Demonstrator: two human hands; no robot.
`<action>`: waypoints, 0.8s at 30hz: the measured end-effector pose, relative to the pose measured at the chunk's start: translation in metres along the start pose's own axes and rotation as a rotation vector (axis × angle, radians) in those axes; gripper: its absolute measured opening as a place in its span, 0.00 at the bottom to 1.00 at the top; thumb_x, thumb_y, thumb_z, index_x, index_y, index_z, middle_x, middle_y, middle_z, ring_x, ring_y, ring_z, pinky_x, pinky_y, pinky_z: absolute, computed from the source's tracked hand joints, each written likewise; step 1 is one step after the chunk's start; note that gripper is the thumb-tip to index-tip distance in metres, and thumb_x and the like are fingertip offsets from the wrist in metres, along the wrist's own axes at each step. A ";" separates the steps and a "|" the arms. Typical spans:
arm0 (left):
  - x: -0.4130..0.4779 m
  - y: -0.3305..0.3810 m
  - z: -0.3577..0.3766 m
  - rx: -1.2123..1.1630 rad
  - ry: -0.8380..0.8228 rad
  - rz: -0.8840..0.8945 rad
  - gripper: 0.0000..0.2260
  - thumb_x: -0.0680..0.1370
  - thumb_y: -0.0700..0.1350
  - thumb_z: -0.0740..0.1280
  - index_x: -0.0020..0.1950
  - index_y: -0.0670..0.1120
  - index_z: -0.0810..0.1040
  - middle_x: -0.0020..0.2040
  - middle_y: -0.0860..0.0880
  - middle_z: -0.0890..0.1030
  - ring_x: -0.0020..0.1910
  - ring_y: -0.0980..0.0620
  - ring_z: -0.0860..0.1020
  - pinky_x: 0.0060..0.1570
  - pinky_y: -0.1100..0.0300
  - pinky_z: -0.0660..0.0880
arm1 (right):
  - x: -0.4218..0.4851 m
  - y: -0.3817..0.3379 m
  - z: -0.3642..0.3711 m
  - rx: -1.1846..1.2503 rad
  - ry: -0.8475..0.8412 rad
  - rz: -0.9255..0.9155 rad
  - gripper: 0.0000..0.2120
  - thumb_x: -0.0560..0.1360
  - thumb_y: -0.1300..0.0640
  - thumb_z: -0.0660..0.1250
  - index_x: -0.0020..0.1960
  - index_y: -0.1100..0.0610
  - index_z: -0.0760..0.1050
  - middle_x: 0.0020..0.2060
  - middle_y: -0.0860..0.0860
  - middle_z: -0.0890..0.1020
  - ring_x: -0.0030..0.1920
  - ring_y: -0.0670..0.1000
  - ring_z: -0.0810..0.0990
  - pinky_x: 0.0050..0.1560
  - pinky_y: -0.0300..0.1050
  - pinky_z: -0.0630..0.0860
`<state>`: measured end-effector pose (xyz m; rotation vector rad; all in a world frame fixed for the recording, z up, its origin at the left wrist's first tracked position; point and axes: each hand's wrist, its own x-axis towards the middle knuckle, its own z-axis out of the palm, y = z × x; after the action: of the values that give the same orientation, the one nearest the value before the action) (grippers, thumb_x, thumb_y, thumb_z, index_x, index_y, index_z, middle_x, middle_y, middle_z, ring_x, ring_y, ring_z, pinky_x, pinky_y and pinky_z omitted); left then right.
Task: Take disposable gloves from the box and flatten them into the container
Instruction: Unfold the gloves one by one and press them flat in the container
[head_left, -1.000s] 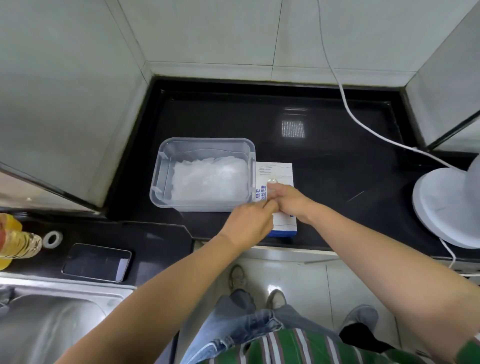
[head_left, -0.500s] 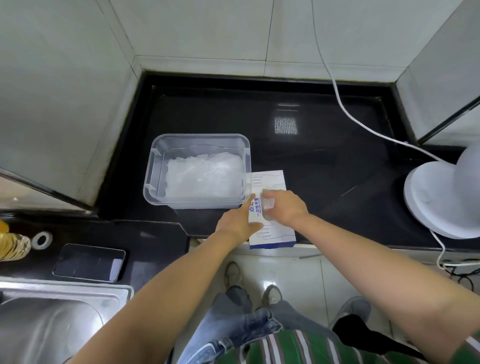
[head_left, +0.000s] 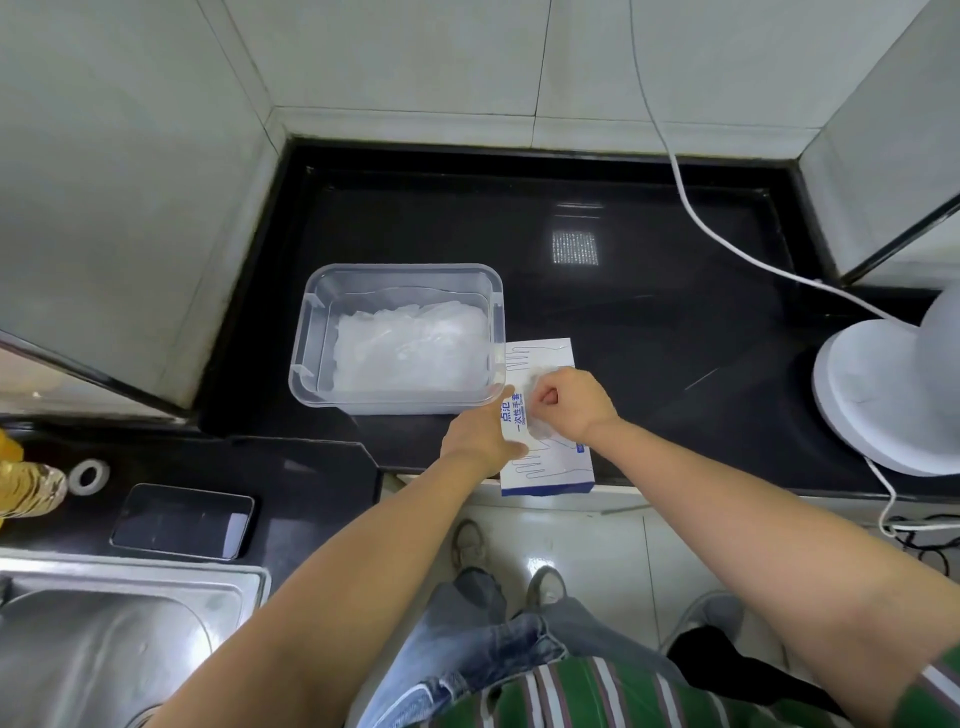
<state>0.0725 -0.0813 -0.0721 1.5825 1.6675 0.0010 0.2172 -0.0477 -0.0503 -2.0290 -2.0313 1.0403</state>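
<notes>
A white and blue glove box (head_left: 551, 470) lies flat on the black counter, right of a clear plastic container (head_left: 311, 338). Inside the container lies a flat pile of clear disposable gloves (head_left: 410, 349). My left hand (head_left: 480, 437) holds the box by its left edge, thumb on top and fingers along the side. My right hand (head_left: 569, 404) sits over the box's opening with fingers curled, pinching a clear glove (head_left: 532, 385) that sticks out of it.
A white fan base (head_left: 883, 400) stands at the right, its white cable (head_left: 727, 241) running across the counter. A phone (head_left: 182, 521), a tape roll (head_left: 89, 475) and a bottle (head_left: 23, 486) lie at the left, above a steel sink (head_left: 104, 649).
My left hand has shifted from beside my right hand to the box's left edge and now holds it. My right hand stays at the opening, pinching a glove.
</notes>
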 end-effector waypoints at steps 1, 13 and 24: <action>0.000 0.000 0.001 -0.009 0.008 0.000 0.37 0.74 0.50 0.72 0.77 0.57 0.55 0.65 0.50 0.76 0.62 0.46 0.76 0.60 0.51 0.75 | 0.001 0.003 -0.002 0.089 -0.008 -0.016 0.07 0.76 0.63 0.66 0.41 0.57 0.80 0.43 0.50 0.79 0.42 0.51 0.78 0.43 0.39 0.75; -0.004 0.006 0.001 0.039 0.033 -0.006 0.33 0.74 0.49 0.71 0.75 0.56 0.59 0.62 0.50 0.78 0.57 0.46 0.78 0.54 0.50 0.79 | 0.000 0.006 -0.024 0.807 0.159 0.053 0.06 0.81 0.57 0.60 0.47 0.54 0.73 0.47 0.51 0.78 0.47 0.49 0.78 0.50 0.44 0.77; -0.034 0.025 -0.020 -0.138 0.184 0.352 0.11 0.81 0.45 0.63 0.59 0.49 0.81 0.28 0.47 0.76 0.28 0.55 0.71 0.36 0.67 0.71 | 0.000 -0.002 -0.057 1.342 0.142 0.144 0.08 0.77 0.58 0.55 0.43 0.58 0.70 0.38 0.52 0.77 0.41 0.50 0.74 0.42 0.44 0.71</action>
<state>0.0783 -0.0935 -0.0273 1.7900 1.4659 0.4451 0.2447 -0.0244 -0.0055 -1.3645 -0.6360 1.5620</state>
